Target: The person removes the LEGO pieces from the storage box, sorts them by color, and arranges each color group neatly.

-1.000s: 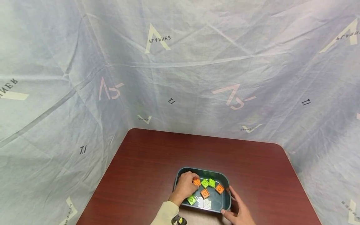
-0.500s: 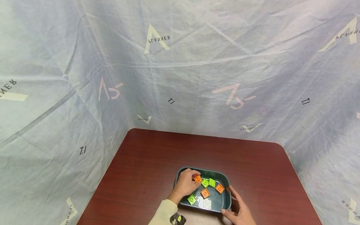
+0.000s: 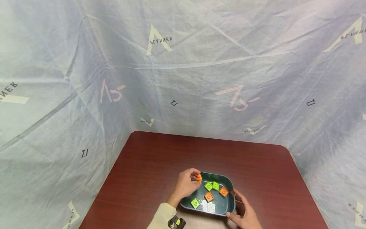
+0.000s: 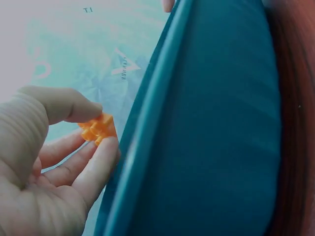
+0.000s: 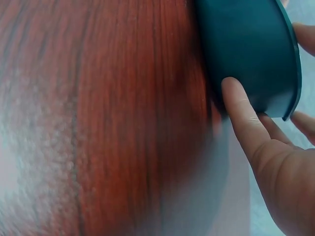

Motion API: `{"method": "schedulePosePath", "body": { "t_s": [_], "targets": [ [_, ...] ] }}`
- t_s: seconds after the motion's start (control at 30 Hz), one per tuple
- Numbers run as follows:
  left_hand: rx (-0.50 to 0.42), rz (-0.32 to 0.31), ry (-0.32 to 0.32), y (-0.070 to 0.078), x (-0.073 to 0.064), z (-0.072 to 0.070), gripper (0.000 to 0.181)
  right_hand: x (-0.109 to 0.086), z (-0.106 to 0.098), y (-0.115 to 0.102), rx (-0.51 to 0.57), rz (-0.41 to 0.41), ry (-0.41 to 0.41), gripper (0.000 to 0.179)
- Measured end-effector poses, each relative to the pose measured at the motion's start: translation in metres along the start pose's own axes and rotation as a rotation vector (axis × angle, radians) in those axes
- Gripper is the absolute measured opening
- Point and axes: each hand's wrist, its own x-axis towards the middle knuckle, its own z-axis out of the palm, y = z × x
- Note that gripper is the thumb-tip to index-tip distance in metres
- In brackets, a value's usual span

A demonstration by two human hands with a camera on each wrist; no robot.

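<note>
My left hand (image 3: 184, 186) pinches an orange toy building block (image 3: 199, 177) between thumb and fingertips, above the left back part of a dark teal tray (image 3: 221, 203). In the left wrist view, the block's studs (image 4: 93, 132) show beside the tray's rim (image 4: 147, 115). My right hand (image 3: 244, 213) grips the tray's right end, thumb at the near corner and fingers along the side. The right wrist view has one fingertip (image 5: 231, 86) against the tray's outer wall (image 5: 248, 49). Inside the tray lie orange blocks (image 3: 209, 197), green blocks (image 3: 195, 203) and a whitish block (image 3: 211, 207).
The tray stands on a dark red wood-grain table (image 3: 160, 152) near its front edge. Pale printed fabric (image 3: 186, 79) hangs behind the table and along both sides. A dark strap-like device (image 3: 176, 222) sits at my left wrist.
My left hand has lifted the orange block and carried it up and slightly left, toward the tray's back rim, turning it on the way. The right hand stays at the tray's end.
</note>
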Motion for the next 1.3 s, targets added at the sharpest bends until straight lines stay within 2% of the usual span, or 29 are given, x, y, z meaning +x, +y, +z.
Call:
{"method": "schedulePosePath", "body": {
  "t_s": [0.27, 0.53, 0.73, 0.9, 1.13, 1.3],
  "targets": [
    [-0.072, 0.012, 0.015, 0.000, -0.004, -0.014, 0.038, 0.001, -0.002, -0.002, -0.027, -0.016, -0.010, 0.099],
    [-0.095, -0.006, 0.029, -0.006, -0.009, -0.029, 0.041, 0.002, -0.002, -0.003, -0.048, 0.044, 0.005, 0.098],
    [-0.165, -0.009, 0.057, -0.010, -0.012, -0.040, 0.037, 0.002, -0.002, -0.003, -0.068, 0.020, 0.011, 0.097],
    [-0.194, -0.013, 0.097, -0.015, -0.013, -0.048, 0.039, 0.002, -0.003, -0.003, -0.063, 0.035, 0.011, 0.098],
    [-0.209, -0.027, 0.181, -0.023, -0.015, -0.061, 0.041, 0.000, -0.003, 0.000, -0.044, -0.042, -0.004, 0.095],
    [-0.228, -0.056, 0.213, -0.029, -0.018, -0.070, 0.041, 0.000, -0.003, 0.002, -0.031, -0.046, -0.008, 0.096]
  ]
}}
